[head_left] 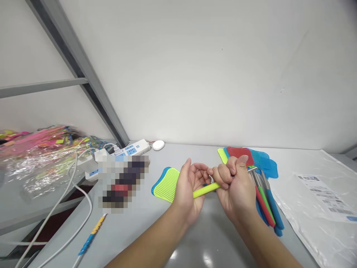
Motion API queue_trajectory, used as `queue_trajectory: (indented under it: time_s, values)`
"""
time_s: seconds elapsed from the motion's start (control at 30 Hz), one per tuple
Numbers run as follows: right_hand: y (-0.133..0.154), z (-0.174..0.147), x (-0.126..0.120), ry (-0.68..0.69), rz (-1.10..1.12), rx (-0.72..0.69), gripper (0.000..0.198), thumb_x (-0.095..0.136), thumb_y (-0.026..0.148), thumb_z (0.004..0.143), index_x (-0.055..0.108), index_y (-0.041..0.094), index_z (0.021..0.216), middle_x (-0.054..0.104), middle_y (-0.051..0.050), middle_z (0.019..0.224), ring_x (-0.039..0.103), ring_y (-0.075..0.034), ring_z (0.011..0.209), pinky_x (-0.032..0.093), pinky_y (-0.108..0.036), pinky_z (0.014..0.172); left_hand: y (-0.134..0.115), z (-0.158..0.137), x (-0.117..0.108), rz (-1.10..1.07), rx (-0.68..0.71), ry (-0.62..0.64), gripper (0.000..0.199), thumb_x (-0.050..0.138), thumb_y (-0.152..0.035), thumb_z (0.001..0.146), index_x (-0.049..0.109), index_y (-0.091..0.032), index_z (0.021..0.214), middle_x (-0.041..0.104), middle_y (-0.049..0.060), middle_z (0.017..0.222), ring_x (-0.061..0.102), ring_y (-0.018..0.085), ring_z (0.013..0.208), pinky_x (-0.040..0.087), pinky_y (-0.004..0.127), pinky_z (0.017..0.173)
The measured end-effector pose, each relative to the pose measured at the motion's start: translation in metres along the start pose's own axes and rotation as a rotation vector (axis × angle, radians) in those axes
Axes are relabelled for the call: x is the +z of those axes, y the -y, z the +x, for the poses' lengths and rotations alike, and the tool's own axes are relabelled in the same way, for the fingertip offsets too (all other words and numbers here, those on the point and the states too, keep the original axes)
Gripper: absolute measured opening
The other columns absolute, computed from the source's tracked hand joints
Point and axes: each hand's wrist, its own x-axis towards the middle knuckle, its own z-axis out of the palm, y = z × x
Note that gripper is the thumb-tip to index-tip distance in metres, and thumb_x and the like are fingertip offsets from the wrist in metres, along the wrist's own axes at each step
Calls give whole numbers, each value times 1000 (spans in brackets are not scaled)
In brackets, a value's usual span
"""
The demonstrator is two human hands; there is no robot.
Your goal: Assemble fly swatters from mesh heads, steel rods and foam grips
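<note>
My right hand (pixel 235 182) is closed in a fist around the yellow-green handle (pixel 206 190) of a fly swatter. A thin metal rod (pixel 252 169) sticks out at the right side of that fist. My left hand (pixel 192 184) is cupped, its thumb raised and its fingers loosely curled and apart; the handle's left end touches its palm without the fingers wrapping it. Beside the left hand, a yellow-green perforated swatter head (pixel 166 186) lies over a blue one (pixel 156 183), partly covered by the hand. Which head belongs to the held handle is hidden.
Right of my hands lies a pile of fly swatters with red heads (pixel 239 154), blue heads (pixel 269 165) and coloured handles (pixel 264 206). A white plastic mailer (pixel 309 208) lies farther right. At left are a power strip (pixel 136 149), cables (pixel 90 208), bagged goods (pixel 41 160) and a blurred object (pixel 122 186).
</note>
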Motion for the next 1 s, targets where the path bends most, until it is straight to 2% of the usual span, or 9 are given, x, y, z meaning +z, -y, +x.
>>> queue_trajectory:
  time_s: [0.17,0.33,0.47,0.57,0.63,0.73,0.8,0.87,1.0]
  values:
    - [-4,1,0,5,13,22,53,44,67,86,34,21,61,22,11,45,28,-9,43,41,-27,58,-4,0,3,4,33,-74,41,49,-52,88,60,-15,75,53,3,70,51,13,67,46,23,68]
    - [-4,8,-7,16,71,103,52,43,68,86,36,22,62,21,10,46,32,-11,46,42,-26,56,-3,-3,6,113,90,-31,34,50,-46,87,61,-16,77,53,3,73,51,14,70,45,24,71]
    - [3,14,-15,0,85,103,49,45,66,87,37,23,65,19,10,48,31,-11,47,46,-27,59,4,-10,10,338,145,17,19,55,-35,86,59,-19,77,51,1,77,50,14,78,43,25,78]
    - [11,18,-21,-50,132,105,45,46,56,92,37,22,65,17,10,49,26,-10,45,48,-27,63,10,-16,10,561,201,72,14,55,-32,88,59,-21,81,54,1,83,50,15,83,41,25,80]
    - [17,20,-25,-82,176,118,42,47,50,94,38,21,65,18,10,49,23,-9,44,46,-24,59,11,-18,8,746,218,103,8,57,-29,87,60,-22,87,57,1,89,49,16,84,39,24,77]
    - [26,24,-30,-106,191,120,42,48,48,94,40,21,64,19,10,48,22,-8,44,43,-21,53,10,-20,0,1023,132,199,12,57,-30,88,63,-24,96,58,1,85,47,15,73,35,23,63]
    - [31,25,-33,-114,165,115,40,51,46,94,40,20,65,19,10,48,22,-7,44,42,-21,52,8,-21,-4,1113,27,283,18,52,-32,90,64,-25,102,57,1,78,45,15,65,32,24,57]
    - [35,26,-35,-108,133,113,38,53,44,93,41,21,65,18,11,48,22,-8,43,42,-21,52,7,-20,-6,1119,-42,333,21,50,-32,90,64,-25,104,57,1,76,44,14,61,31,24,55]
    - [35,26,-35,-50,56,108,35,57,41,90,43,21,66,20,11,48,22,-7,43,43,-22,53,8,-16,-6,1070,-65,358,19,52,-31,89,62,-24,104,52,-1,72,40,12,57,31,23,55]
